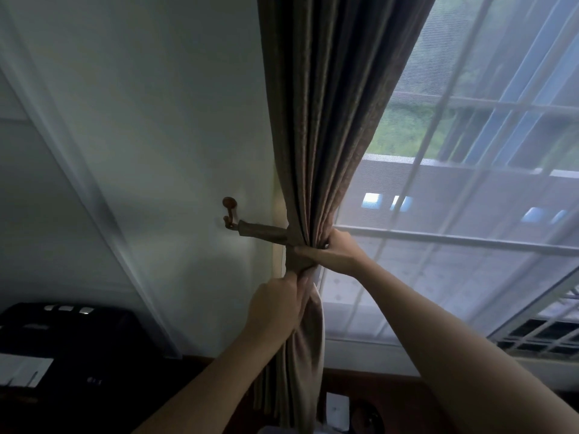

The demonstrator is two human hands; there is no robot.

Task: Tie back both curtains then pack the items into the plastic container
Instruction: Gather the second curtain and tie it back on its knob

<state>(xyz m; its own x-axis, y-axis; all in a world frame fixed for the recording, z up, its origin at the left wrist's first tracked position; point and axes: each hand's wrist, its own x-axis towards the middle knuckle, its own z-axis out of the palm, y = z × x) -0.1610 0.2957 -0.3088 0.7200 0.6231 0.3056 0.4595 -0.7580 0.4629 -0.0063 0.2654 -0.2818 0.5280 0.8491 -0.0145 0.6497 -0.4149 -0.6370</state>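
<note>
A brown curtain (326, 120) hangs beside the window and is gathered into a tight bundle at mid-height. A matching fabric tieback (263, 230) runs from a round-knobbed wall hook (229, 203) to the bundle and wraps around it. My right hand (336, 250) grips the gathered curtain and the tieback at the wrap, thumb laid across the band. Just below, my left hand (275, 303) clutches the curtain's lower folds. The plastic container is out of sight.
A sheer white curtain (454, 214) covers the window (470, 239) on the right. A black device with papers (62, 339) sits at lower left against the white wall (156, 120). Dark wooden furniture (376, 402) with a small white card lies below.
</note>
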